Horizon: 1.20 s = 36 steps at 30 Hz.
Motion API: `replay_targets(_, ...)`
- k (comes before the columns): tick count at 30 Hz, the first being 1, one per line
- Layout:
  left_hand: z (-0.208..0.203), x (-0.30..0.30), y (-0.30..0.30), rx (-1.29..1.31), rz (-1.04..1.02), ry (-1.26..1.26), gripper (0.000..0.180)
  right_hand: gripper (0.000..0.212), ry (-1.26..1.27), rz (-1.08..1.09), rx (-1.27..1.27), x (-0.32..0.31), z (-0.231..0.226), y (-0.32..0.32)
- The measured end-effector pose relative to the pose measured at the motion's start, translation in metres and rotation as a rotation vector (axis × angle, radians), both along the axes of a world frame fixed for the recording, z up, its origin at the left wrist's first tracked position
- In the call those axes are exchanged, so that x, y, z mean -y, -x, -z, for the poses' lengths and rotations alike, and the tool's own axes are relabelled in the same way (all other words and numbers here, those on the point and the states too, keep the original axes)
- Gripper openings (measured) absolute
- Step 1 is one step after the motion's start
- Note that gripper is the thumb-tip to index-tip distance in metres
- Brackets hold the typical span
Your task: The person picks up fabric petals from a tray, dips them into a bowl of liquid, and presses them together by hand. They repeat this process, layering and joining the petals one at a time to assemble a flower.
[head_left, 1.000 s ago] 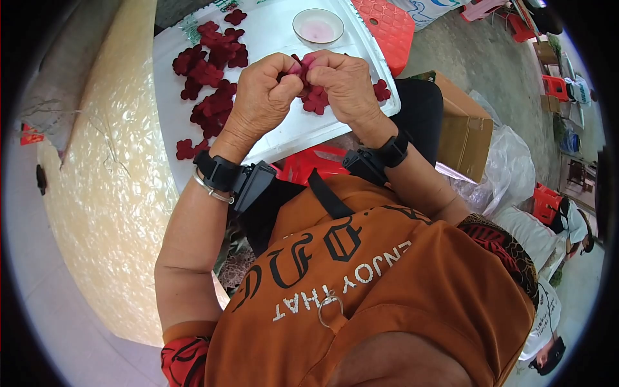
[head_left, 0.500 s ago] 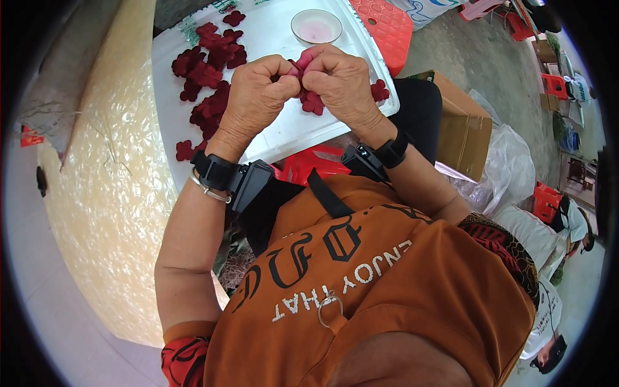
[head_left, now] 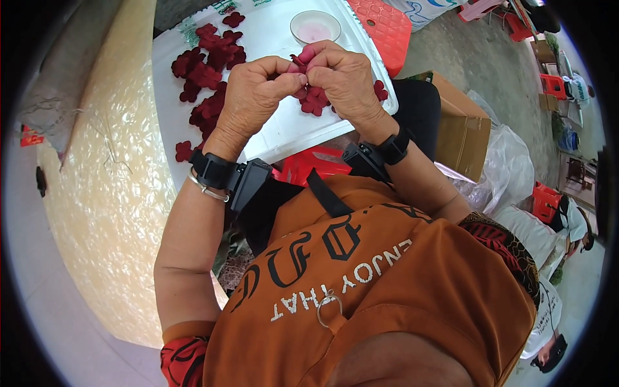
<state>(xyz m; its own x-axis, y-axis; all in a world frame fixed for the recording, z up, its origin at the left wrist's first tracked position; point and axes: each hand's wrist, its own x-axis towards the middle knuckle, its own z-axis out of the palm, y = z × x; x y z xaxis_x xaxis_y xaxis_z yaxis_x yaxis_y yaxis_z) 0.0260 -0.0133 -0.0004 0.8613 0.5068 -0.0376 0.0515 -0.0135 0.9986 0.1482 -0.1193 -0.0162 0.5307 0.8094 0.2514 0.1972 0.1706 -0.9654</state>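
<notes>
My left hand [head_left: 253, 95] and my right hand [head_left: 343, 79] meet above a white board [head_left: 284, 132] and pinch the same dark red fabric flower piece [head_left: 312, 98] between their fingertips. Part of the piece hangs below my fingers; the rest is hidden by them. Several loose dark red petals [head_left: 207, 71] lie in a heap on the board to the left of my left hand. A small clear round dish [head_left: 315, 27] with pinkish contents stands on the board just beyond my hands. Each wrist carries a black strapped device.
A red plastic stool [head_left: 382, 26] stands behind the board. A cardboard box [head_left: 461, 129] and clear plastic bags [head_left: 509, 171] sit to the right. A pale yellow patterned surface [head_left: 103, 193] fills the left. Another person [head_left: 567, 219] is at the far right.
Both hands have shifted slightly up and away from my body while working the red piece; the grip on it is unchanged.
</notes>
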Motion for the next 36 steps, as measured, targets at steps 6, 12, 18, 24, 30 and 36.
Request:
replay_targets(6,0.001,-0.005,-0.001,0.055,0.028,0.206,0.015,0.004,-0.038,-0.026,-0.03,-0.001,0.005,-0.003)
replay_targets(12,0.007,-0.01,0.0,0.092,0.075,0.25,0.015,0.005,-0.035,-0.119,-0.251,0.001,0.01,-0.005)
replay_targets(18,0.012,-0.007,-0.002,0.127,0.09,0.263,0.015,0.006,-0.136,-0.108,-0.508,-0.001,0.015,-0.001)
replay_targets(24,0.012,-0.009,-0.002,0.104,0.091,0.313,0.017,0.007,-0.159,-0.077,-0.52,0.0,0.028,-0.011)
replay_targets(30,0.01,-0.009,-0.001,0.177,-0.05,0.403,0.018,0.011,-0.172,-0.108,-0.711,0.004,0.028,-0.017)
replay_targets(36,0.012,-0.014,0.0,0.198,-0.114,0.404,0.019,0.008,-0.203,-0.12,-0.776,0.01,0.038,-0.028)
